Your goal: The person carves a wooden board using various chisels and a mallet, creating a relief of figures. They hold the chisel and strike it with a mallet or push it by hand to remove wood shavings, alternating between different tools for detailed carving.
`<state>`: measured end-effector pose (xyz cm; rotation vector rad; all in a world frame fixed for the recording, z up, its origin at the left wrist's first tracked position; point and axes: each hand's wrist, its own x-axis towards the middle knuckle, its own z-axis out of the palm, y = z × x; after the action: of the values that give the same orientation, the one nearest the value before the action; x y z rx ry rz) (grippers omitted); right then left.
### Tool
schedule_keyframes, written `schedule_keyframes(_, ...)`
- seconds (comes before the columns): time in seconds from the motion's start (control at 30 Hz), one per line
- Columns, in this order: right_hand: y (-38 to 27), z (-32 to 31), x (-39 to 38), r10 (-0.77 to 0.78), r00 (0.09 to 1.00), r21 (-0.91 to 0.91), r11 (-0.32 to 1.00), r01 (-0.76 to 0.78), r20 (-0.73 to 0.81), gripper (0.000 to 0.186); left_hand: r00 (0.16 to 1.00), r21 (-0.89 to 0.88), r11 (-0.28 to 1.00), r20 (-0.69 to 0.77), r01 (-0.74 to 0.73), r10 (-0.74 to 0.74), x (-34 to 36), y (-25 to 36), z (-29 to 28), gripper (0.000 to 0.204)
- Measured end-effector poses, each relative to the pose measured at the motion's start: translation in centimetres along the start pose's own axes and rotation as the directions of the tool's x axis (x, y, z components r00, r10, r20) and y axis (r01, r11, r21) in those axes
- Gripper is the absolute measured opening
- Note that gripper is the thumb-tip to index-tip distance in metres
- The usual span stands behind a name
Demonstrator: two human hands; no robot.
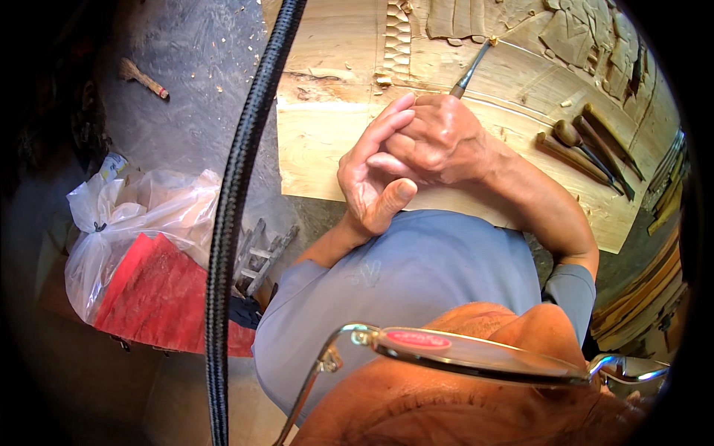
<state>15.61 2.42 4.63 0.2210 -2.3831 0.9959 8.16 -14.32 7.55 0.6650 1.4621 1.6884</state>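
Note:
My right hand (448, 140) is closed in a fist around the handle of a carving gouge (471, 72). Its dark metal shaft slants away up and to the right, and the tip rests on the carved wooden panel (320, 141) beside a small curl of wood. Most of the gouge's handle is hidden inside the fist. Against the near side of that fist lies my left hand (368, 175), palm turned toward it, fingers stretched out and thumb apart. Relief carving covers the panel's far right part, and a strip of scale-like cuts (397, 41) runs at its far edge.
Several wooden-handled chisels (573, 152) lie on the panel at right, with more tools (664, 178) beyond. A black braided hose (236, 171) crosses the view at left. Behind it are a plastic bag (141, 201), a red cloth (160, 293) and a stick (143, 79) on the floor.

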Motion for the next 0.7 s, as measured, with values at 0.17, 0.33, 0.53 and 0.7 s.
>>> schedule_keyframes(0.17,-0.1,-0.1,0.2,-0.044,0.999,-0.041,0.998,0.044,0.017,0.042,0.998,-0.038,0.999,-0.040,-0.039,0.037,-0.1,-0.4,0.5,0.091)
schedule_keyframes(0.33,0.5,-0.7,0.2,-0.046,0.998,-0.013,0.999,0.045,-0.045,0.038,0.996,0.065,0.994,0.026,-0.083,0.081,0.8,-0.5,0.3,0.093)
schedule_keyframes(0.53,0.4,-0.3,0.4,-0.154,0.975,-0.101,0.985,0.139,-0.161,0.041,0.996,-0.021,0.996,0.002,-0.085,0.085,0.6,0.4,0.8,0.097)
schedule_keyframes(0.7,-2.6,-1.5,0.1,-0.057,0.996,-0.267,0.963,0.036,-0.073,0.041,0.999,-0.116,0.992,0.037,0.042,-0.038,-0.3,0.8,-0.4,0.104)
